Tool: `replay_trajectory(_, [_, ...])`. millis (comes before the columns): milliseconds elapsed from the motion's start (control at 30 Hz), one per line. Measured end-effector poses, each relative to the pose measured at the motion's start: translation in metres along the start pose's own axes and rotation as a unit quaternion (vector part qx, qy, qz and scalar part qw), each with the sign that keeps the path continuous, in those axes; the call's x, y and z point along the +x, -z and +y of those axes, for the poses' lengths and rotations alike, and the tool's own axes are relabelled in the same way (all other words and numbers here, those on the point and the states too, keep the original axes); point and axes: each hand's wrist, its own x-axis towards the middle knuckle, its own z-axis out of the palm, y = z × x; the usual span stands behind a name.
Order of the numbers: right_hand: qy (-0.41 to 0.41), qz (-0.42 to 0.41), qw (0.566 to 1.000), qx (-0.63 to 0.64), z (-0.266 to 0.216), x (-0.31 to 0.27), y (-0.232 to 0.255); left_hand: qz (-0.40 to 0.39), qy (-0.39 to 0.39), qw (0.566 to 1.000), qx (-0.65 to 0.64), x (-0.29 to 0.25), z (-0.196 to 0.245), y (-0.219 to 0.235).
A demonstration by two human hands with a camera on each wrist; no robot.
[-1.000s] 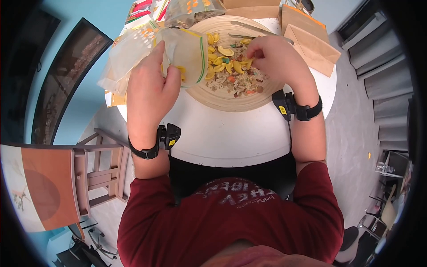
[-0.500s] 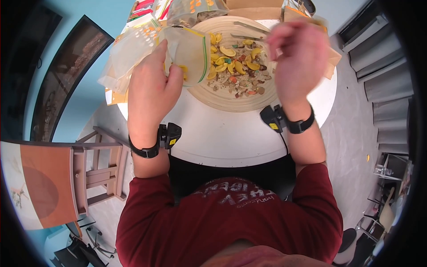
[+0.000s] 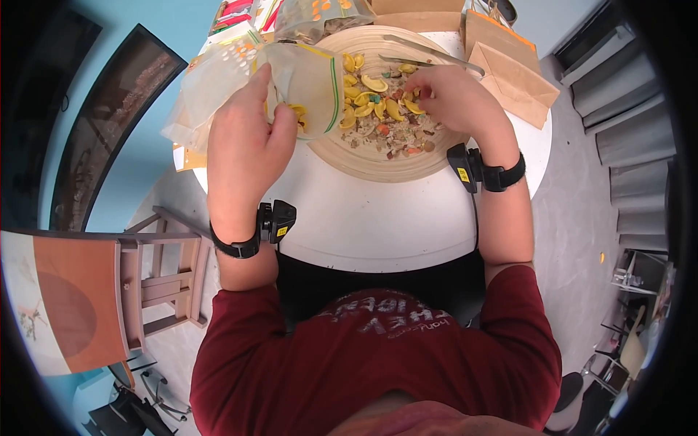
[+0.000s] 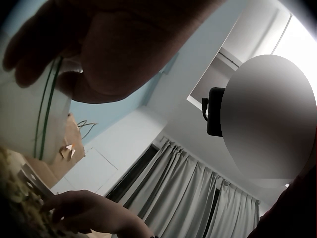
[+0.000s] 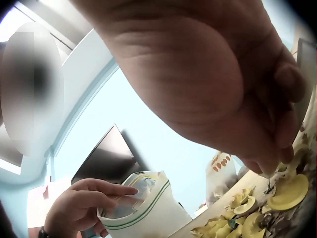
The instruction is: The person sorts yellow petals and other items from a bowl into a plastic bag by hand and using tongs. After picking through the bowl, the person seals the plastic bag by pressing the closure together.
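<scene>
At the left my left hand (image 3: 247,149) holds a clear zip bag (image 3: 305,83), its green-striped mouth facing the plate. Some yellow pieces (image 3: 298,112) sit inside the bag, near the thumb. My right hand (image 3: 469,102) is over the right side of a round wooden plate (image 3: 349,163), fingers bent, fingertips right at the pile; I cannot tell whether they pinch anything. On the plate lie several yellow shell-shaped pieces (image 3: 374,84) above a loose mix of brown, tan and orange bits (image 3: 396,138). In the right wrist view, a large yellow piece (image 5: 290,192) lies just below the fingertips.
Metal tongs (image 3: 429,49) lie across the plate's far right edge. Brown paper bags (image 3: 512,80) stand at the right, and another filled zip bag (image 3: 320,18) is behind the plate. A pale orange-dotted bag (image 3: 207,91) lies left of my left hand. The white table (image 3: 363,225) curves towards me.
My right hand swung away from the pile to the right, blurred, then came back over the yellow pieces. My left hand keeps the bag in nearly the same place.
</scene>
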Motion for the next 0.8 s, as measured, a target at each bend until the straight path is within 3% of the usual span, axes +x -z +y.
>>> replay_trajectory(333, [-0.011, -0.067, 0.997, -0.020, -0.008, 0.002, -0.004, -0.009, 0.000, 1.000, 0.012, 0.000, 0.005, -0.001])
replay_trajectory(433, [-0.004, -0.034, 0.998, -0.051, 0.002, 0.003, -0.005, -0.006, -0.003, 1.000, 0.009, 0.000, 0.004, -0.002])
replay_trajectory(533, [0.008, 0.065, 0.998, 0.025, 0.006, 0.005, 0.004, -0.005, -0.002, 1.000, 0.009, 0.000, 0.004, -0.003])
replay_trajectory(633, [0.029, 0.281, 0.921, 0.269, -0.001, 0.009, 0.010, -0.012, 0.012, 1.000, 0.011, 0.000, 0.008, -0.001])
replay_trajectory(800, [0.087, 0.417, 0.791, 0.439, -0.027, -0.003, 0.023, -0.001, -0.006, 1.000, 0.005, 0.000, 0.006, -0.002])
